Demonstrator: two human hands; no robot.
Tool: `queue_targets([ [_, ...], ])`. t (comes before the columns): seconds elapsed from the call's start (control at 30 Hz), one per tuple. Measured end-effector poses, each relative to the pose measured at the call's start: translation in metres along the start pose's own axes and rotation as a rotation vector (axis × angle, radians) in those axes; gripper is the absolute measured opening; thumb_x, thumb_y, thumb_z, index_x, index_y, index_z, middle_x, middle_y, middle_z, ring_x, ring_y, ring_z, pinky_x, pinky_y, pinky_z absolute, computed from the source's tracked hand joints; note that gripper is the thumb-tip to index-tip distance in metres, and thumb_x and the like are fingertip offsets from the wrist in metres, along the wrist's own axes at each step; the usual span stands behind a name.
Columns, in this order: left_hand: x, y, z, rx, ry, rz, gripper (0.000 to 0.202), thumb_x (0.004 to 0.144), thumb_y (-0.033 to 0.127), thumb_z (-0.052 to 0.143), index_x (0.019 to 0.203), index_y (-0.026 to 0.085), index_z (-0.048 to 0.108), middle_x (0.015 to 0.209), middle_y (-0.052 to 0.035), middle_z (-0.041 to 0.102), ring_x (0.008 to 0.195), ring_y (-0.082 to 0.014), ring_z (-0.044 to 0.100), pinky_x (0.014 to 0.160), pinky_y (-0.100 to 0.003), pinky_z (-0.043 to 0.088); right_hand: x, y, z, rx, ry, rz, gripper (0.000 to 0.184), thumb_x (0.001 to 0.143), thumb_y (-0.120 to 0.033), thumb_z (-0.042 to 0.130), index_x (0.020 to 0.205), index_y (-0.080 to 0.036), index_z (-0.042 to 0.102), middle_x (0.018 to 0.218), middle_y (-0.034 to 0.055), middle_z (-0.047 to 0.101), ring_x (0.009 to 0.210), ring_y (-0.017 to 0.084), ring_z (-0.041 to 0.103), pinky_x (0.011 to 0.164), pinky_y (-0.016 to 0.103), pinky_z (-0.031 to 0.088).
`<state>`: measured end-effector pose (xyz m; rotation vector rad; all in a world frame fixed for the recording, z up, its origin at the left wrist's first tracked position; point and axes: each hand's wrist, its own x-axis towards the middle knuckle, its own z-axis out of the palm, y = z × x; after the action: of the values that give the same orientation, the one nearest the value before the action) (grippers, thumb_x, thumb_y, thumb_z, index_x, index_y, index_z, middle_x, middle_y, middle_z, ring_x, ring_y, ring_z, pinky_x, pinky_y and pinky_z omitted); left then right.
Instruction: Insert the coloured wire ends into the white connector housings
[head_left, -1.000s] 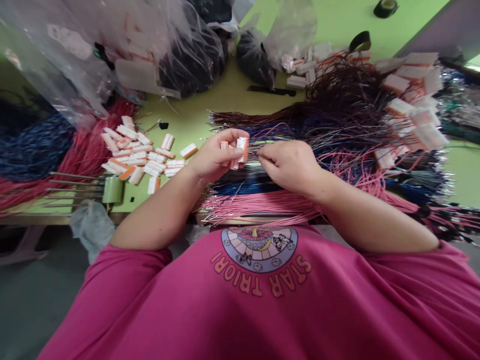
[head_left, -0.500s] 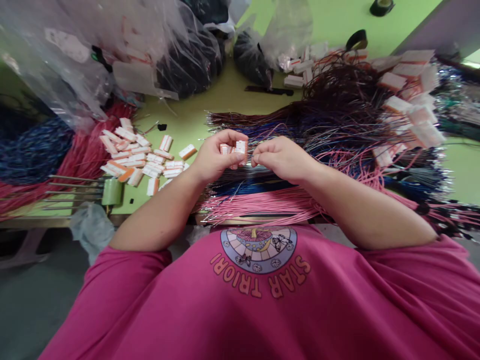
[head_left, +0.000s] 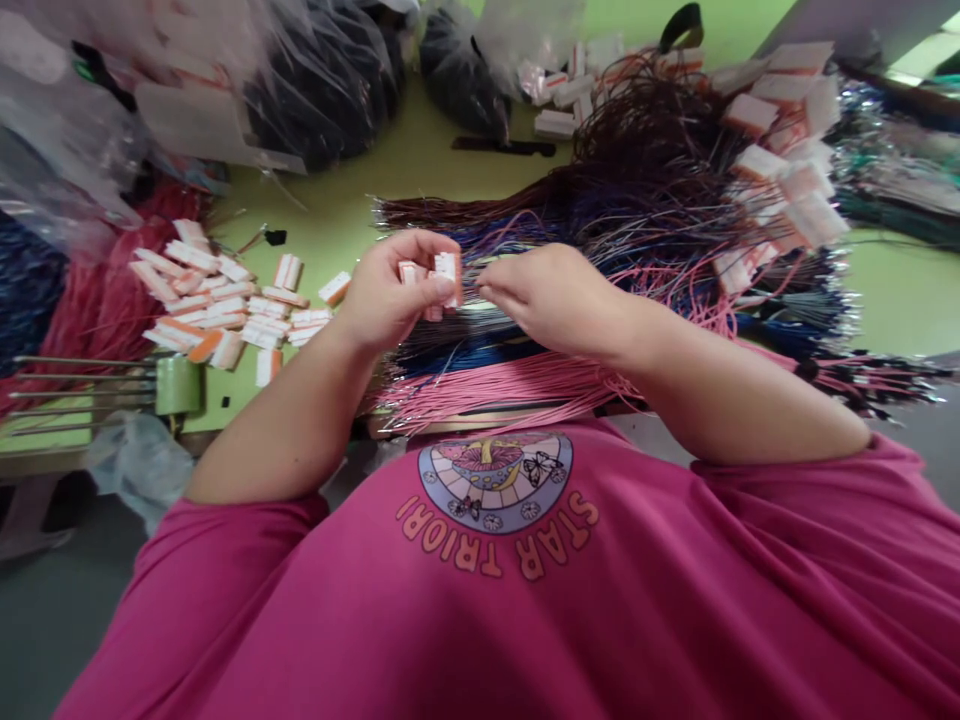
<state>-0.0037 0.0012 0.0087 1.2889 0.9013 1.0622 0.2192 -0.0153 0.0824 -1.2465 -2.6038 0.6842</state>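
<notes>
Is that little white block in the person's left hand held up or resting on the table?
Held up: the left hand pinches the white block above the spread wires.

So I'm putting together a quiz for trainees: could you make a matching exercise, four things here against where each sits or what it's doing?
1 left hand
2 pink wires
3 loose connector pile
4 green rod holder

a scattered loose on the green table
b bundled at the near edge, by the shirt
c grips white-and-orange connectors
d near-left edge, metal rods sticking out

Pairs: 1-c, 2-b, 3-a, 4-d
</notes>
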Motion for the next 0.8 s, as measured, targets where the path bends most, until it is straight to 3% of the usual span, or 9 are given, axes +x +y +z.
queue_targets([
  [0.1, 0.005, -0.005, -0.006, -0.066, 0.005, 0.014, 0.049, 0.063, 0.044, 0.095, 0.101, 0.025, 0.07, 0.067, 0.0058, 0.066, 0.05, -0.0062, 0.056, 0.042, -0.021, 0.043, -0.038, -0.006, -0.014, -0.304, 0.072, -0.05, 0.043, 0.108, -0.023, 0.034, 0.113, -0.015, 0.076, 0.117, 0.0126, 0.069, 0.104, 0.023, 0.058, 0.085, 0.035, 0.04],
  [0.13, 0.007, -0.006, -0.007, -0.074, 0.013, 0.006, 0.052, 0.061, 0.045, 0.096, 0.101, 0.025, 0.07, 0.067, 0.0063, 0.065, 0.05, -0.0059, 0.056, 0.042, -0.021, 0.044, -0.051, -0.005, -0.013, -0.336, 0.023, -0.097, 0.045, 0.108, -0.024, 0.033, 0.105, -0.016, 0.077, 0.113, 0.0121, 0.069, 0.101, 0.023, 0.057, 0.084, 0.035, 0.039],
  [0.2, 0.007, -0.006, -0.006, -0.063, 0.033, -0.03, 0.053, 0.061, 0.044, 0.097, 0.101, 0.024, 0.068, 0.068, 0.0063, 0.064, 0.051, -0.0059, 0.057, 0.044, -0.02, 0.046, -0.073, 0.001, -0.002, -0.298, -0.195, -0.226, 0.042, 0.108, -0.023, 0.039, 0.086, -0.018, 0.075, 0.095, 0.0083, 0.069, 0.088, 0.02, 0.056, 0.078, 0.034, 0.038],
  [0.23, 0.006, -0.005, -0.004, -0.052, 0.044, -0.052, 0.051, 0.063, 0.043, 0.095, 0.101, 0.023, 0.068, 0.068, 0.006, 0.064, 0.052, -0.0061, 0.058, 0.046, -0.019, 0.047, -0.082, 0.005, 0.007, -0.259, -0.307, -0.279, 0.037, 0.106, -0.022, 0.044, 0.082, -0.018, 0.073, 0.089, 0.0066, 0.068, 0.083, 0.018, 0.054, 0.076, 0.033, 0.037],
  [0.3, 0.003, -0.001, 0.001, -0.036, 0.067, -0.091, 0.046, 0.067, 0.042, 0.093, 0.1, 0.023, 0.067, 0.069, 0.0056, 0.063, 0.053, -0.0067, 0.059, 0.047, -0.018, 0.046, -0.092, 0.016, 0.027, -0.22, -0.406, -0.327, 0.029, 0.104, -0.018, 0.05, 0.084, -0.017, 0.071, 0.088, 0.0062, 0.069, 0.08, 0.017, 0.055, 0.074, 0.032, 0.037],
  [0.43, -0.001, 0.007, 0.009, -0.061, 0.11, -0.116, 0.04, 0.068, 0.033, 0.09, 0.099, 0.022, 0.067, 0.068, 0.0053, 0.061, 0.053, -0.0078, 0.06, 0.049, -0.019, 0.047, -0.094, 0.027, 0.049, -0.183, -0.397, -0.328, 0.023, 0.103, -0.016, 0.052, 0.088, -0.016, 0.07, 0.089, 0.0073, 0.072, 0.081, 0.018, 0.057, 0.075, 0.032, 0.038],
  [0.7, 0.0, 0.01, 0.009, -0.059, 0.133, -0.162, 0.038, 0.068, 0.021, 0.085, 0.102, 0.02, 0.066, 0.069, 0.0048, 0.06, 0.055, -0.0079, 0.06, 0.051, -0.019, 0.048, -0.088, 0.03, 0.028, 0.015, -0.483, -0.186, 0.018, 0.093, -0.017, 0.053, 0.082, -0.017, 0.067, 0.077, 0.0037, 0.067, 0.065, 0.013, 0.048, 0.064, 0.028, 0.03],
  [0.8, 0.0, 0.007, 0.008, -0.091, 0.092, -0.157, 0.04, 0.067, 0.024, 0.085, 0.101, 0.02, 0.065, 0.07, 0.0048, 0.06, 0.054, -0.0079, 0.059, 0.05, -0.02, 0.047, -0.081, 0.036, 0.02, 0.267, -0.498, -0.126, 0.017, 0.094, -0.027, 0.059, 0.1, -0.017, 0.071, 0.081, 0.0015, 0.071, 0.066, 0.012, 0.054, 0.064, 0.025, 0.036],
])
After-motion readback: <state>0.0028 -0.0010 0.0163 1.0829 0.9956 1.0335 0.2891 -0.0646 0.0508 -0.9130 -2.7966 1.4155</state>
